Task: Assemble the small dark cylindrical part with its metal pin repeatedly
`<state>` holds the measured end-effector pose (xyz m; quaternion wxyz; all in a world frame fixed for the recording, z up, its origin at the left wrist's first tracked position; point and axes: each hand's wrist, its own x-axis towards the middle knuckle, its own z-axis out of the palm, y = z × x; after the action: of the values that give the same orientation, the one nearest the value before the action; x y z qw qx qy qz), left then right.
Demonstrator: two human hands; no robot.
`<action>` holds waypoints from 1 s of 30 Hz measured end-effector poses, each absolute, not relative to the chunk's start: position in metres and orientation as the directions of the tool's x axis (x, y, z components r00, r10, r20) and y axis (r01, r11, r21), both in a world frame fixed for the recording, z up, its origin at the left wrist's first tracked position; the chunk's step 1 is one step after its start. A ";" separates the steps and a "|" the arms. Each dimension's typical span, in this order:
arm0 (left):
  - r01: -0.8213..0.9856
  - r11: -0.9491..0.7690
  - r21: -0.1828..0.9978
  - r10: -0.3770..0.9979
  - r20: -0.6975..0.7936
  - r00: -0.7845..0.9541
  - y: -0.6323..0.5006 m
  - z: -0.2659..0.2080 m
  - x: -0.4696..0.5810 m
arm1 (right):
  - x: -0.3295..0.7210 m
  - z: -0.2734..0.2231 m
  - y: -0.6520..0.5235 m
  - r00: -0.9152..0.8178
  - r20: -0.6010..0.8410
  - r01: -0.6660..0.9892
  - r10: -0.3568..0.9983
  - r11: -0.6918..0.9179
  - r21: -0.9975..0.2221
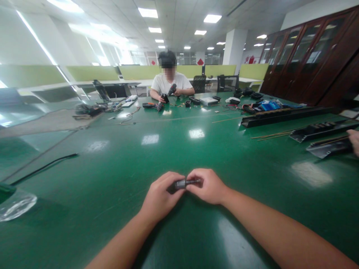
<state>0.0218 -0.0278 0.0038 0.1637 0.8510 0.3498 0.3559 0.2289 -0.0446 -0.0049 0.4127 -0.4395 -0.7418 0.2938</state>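
Glossy green worktop (pixel 238 153); yellow-green partitions (pixel 92 73) stood behind; dark wooden cabinets (pixel 300 54) lined the right; ceiling panels (pixel 212 18) glowed.

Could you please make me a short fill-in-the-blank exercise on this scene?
1. The table is ____ in colour.
2. The thick end of the part is in the ____ hand, its thin end in the right hand.
3. The shirt of the person opposite is ____.

Missing words: green; left; white.

Bright ceiling panels (pixel 212 18) glare off the green tabletop (pixel 112 160); edges look stretched, soft.
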 end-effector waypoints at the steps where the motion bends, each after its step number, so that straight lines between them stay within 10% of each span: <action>1: 0.479 -0.701 0.528 0.712 0.490 0.502 -0.028 0.004 0.022 | 0.229 -0.005 -0.045 -0.272 0.356 0.411 0.894 0.443 -0.797; 30: 0.511 -0.688 0.516 0.725 0.524 0.447 -0.025 0.006 0.020 | 0.231 -0.006 -0.042 -0.173 0.378 0.449 0.909 0.415 -0.791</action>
<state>0.0198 -0.0253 0.0059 0.1428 0.8386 0.3683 0.3752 0.2313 -0.0424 -0.0060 0.4364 -0.4725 -0.7190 0.2636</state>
